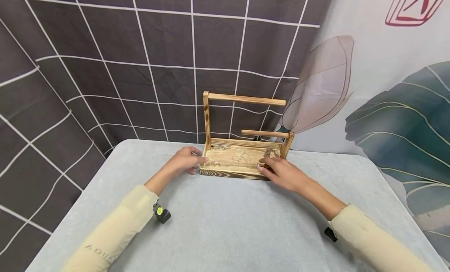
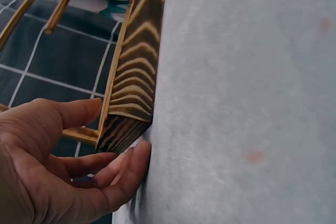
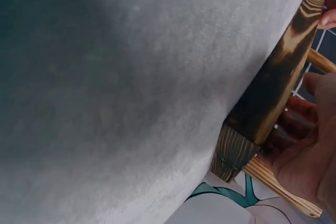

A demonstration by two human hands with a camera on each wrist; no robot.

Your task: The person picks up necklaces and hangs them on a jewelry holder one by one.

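Note:
A wooden jewellery stand (image 1: 232,174), a shallow tray with two bars above it, stands on the table. My left hand (image 1: 184,160) holds its left end wall, thumb over the rim and the other fingers outside, as the left wrist view also shows (image 2: 68,166). Reaching over the front right wall, my right hand (image 1: 286,173) pinches a small shiny piece of jewellery (image 1: 258,166) between thumb and index finger. A dark chain (image 1: 270,152) lies beside those fingers. Thin loops (image 1: 241,157) lie mid-tray, and small trinkets (image 1: 215,163) sit near my left thumb.
Above the tray, a long upper bar (image 1: 246,99) extends from the left post, and a shorter, lower bar (image 1: 265,134) from the right post. More silvery jewellery (image 1: 220,147) lies at the back left. Behind the pale-covered table (image 1: 225,225) hangs a dark checked curtain (image 1: 168,41).

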